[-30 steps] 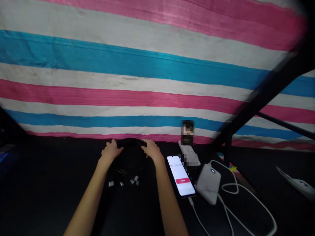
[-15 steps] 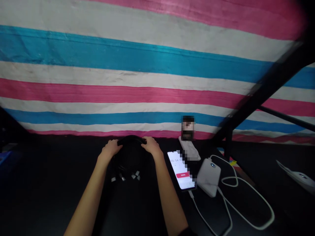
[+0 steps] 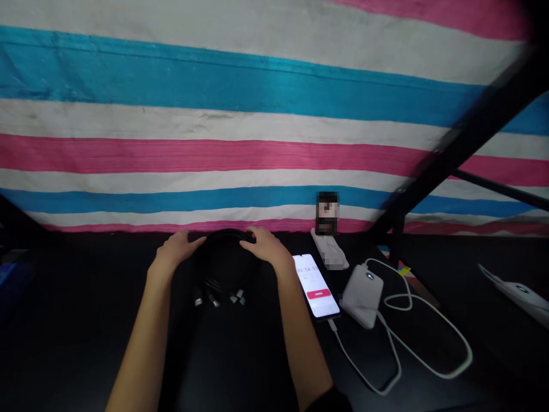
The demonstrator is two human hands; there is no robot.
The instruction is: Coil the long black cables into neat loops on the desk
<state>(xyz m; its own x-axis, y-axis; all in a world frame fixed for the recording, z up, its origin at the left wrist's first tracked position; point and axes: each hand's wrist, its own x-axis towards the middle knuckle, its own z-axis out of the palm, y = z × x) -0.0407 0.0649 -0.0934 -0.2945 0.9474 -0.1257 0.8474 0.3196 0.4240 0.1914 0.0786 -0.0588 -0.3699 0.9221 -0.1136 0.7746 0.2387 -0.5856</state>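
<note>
A coiled bundle of black cables [image 3: 227, 233] lies on the black table, arched at its far side. Several silvery USB plugs [image 3: 238, 296] show at its near end. To the left of the coil, my left hand [image 3: 174, 250] has its thumb stretched toward the cables and its fingers apart, holding nothing. At the coil's right side is my right hand [image 3: 268, 246], thumb and fingers spread, with its tips at the cables' edge. The dark coil against the dark table makes contact there hard to judge.
Right of my arm lie a lit phone [image 3: 318, 289] showing a timer, a white power bank [image 3: 363, 294] with a looping white cable [image 3: 461, 337], and a pale strip-like object [image 3: 330, 250]. A striped sheet [image 3: 214, 154] hangs behind; a black frame bar [image 3: 454, 151] slants at right.
My left hand has let go of the cable coil and shifted left. My right hand's fingers have spread at the coil. The view has tilted slightly, and the coil stays in place.
</note>
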